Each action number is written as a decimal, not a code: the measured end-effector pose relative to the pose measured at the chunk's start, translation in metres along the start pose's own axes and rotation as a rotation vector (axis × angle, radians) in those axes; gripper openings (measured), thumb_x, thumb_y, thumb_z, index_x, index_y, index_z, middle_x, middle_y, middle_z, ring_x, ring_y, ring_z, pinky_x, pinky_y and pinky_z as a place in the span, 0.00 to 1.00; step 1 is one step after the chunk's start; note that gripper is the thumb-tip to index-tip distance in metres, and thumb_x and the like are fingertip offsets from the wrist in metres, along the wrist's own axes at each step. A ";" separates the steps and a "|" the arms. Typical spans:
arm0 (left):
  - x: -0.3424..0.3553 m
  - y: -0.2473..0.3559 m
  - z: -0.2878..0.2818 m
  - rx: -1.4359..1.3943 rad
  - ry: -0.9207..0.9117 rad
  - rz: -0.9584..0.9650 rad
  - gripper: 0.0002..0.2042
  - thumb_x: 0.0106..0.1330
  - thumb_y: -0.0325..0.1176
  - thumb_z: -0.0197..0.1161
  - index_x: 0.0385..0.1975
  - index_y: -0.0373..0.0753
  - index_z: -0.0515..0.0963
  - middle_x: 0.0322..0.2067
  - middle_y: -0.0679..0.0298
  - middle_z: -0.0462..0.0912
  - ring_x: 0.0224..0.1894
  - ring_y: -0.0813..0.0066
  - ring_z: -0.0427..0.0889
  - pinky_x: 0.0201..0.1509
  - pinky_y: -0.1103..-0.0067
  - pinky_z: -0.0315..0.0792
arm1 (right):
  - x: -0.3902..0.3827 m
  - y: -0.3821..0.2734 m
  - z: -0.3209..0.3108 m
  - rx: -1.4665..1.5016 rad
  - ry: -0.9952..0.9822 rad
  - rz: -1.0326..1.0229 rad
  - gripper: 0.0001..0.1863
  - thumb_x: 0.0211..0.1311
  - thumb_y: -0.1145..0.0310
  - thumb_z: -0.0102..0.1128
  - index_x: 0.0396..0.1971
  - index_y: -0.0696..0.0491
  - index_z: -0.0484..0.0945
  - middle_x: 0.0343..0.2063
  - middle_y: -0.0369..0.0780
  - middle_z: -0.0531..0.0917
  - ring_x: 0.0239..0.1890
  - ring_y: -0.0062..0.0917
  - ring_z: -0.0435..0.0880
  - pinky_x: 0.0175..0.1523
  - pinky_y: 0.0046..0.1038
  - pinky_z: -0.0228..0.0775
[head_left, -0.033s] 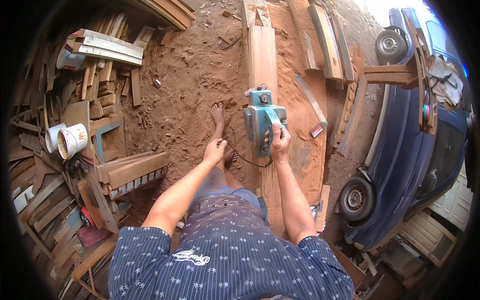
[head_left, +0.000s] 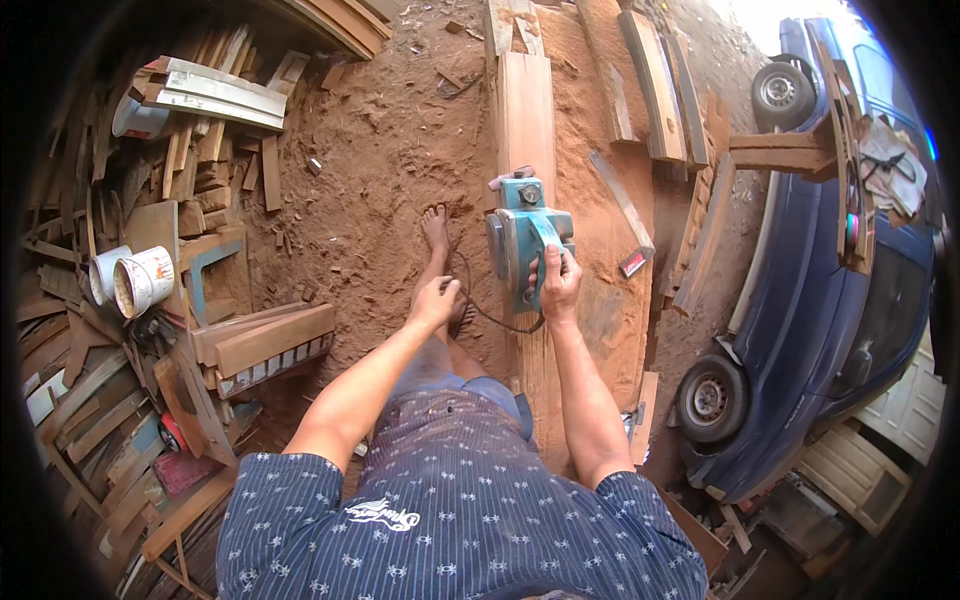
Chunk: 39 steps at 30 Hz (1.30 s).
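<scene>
The right hand (head_left: 560,285) clenches the handle of the teal planer (head_left: 527,245), which sits on the long plank (head_left: 525,120) running toward twelve o'clock; the left hand (head_left: 435,300) hangs loose at nine o'clock, grasping nothing — best keep the sole flat, the cord (head_left: 490,318) clear, the push steady.

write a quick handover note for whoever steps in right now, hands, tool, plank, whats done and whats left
Right hand grips the handle of the teal electric planer, which sits on the long plank.
Left hand is free, hanging beside the left knee, holding nothing.
The planer's black cord loops between the hands.
The plank stretches ahead of the planer; how much of it is already planed cannot be told.
Left: the plank ahead of the tool.
</scene>
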<state>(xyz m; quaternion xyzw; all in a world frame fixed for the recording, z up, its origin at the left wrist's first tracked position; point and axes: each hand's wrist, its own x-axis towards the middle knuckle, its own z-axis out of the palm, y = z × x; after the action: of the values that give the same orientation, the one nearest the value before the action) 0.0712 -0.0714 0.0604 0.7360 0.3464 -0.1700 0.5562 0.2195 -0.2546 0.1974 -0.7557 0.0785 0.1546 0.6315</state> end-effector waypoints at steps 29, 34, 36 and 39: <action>0.041 0.113 0.040 -0.200 -0.220 0.052 0.31 0.69 0.39 0.63 0.70 0.35 0.65 0.52 0.44 0.83 0.54 0.55 0.84 0.60 0.68 0.75 | 0.357 -0.129 0.141 -0.102 0.002 -0.035 0.33 0.72 0.39 0.49 0.31 0.58 0.80 0.21 0.40 0.82 0.18 0.21 0.81 0.23 0.27 0.74; 0.040 0.119 0.023 -0.135 -0.207 0.036 0.30 0.70 0.42 0.63 0.69 0.34 0.67 0.52 0.46 0.84 0.50 0.59 0.85 0.58 0.69 0.76 | 0.298 -0.101 0.111 -0.059 0.001 0.013 0.31 0.72 0.39 0.52 0.34 0.57 0.80 0.21 0.39 0.81 0.18 0.21 0.80 0.21 0.26 0.72; 0.041 0.107 0.014 -0.062 -0.137 0.065 0.29 0.70 0.42 0.64 0.66 0.33 0.69 0.52 0.45 0.83 0.53 0.55 0.85 0.61 0.68 0.75 | 0.251 -0.080 0.091 -0.025 0.001 0.009 0.29 0.73 0.42 0.53 0.35 0.58 0.79 0.22 0.38 0.80 0.18 0.20 0.80 0.18 0.26 0.70; 0.043 0.091 -0.005 0.013 -0.072 0.100 0.29 0.70 0.45 0.63 0.65 0.34 0.71 0.55 0.43 0.81 0.54 0.55 0.84 0.61 0.68 0.75 | 0.188 -0.058 0.057 0.016 0.012 0.038 0.26 0.74 0.46 0.52 0.35 0.57 0.79 0.24 0.37 0.80 0.18 0.19 0.80 0.19 0.24 0.69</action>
<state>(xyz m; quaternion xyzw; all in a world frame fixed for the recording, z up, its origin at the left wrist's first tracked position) 0.1644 -0.0660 0.0990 0.7494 0.2880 -0.1705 0.5714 0.4068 -0.1735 0.1802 -0.7500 0.0979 0.1614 0.6340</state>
